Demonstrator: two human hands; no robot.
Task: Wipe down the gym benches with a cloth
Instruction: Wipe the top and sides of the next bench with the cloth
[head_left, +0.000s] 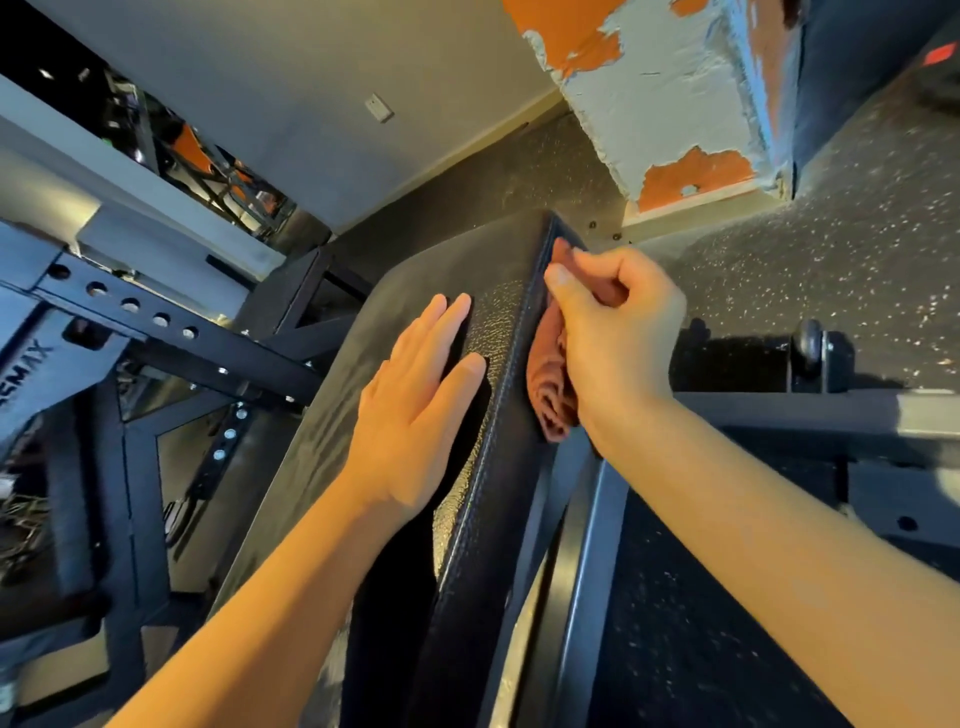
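Note:
A black padded gym bench (374, 332) runs from the lower middle up to the centre of the head view. My left hand (415, 410) lies flat on its top surface with the fingers straight. My right hand (618, 332) grips a bunched rust-red cloth (550, 384) and holds it against the bench's right side edge, just past the stitched seam. Part of the cloth is hidden under my fingers.
A black steel rack (171, 332) with a row of holes stands to the left. The bench's dark metal frame (587, 545) and a roller (810, 348) lie to the right on speckled rubber floor (831, 249). A peeling orange and white pillar (670, 104) rises behind.

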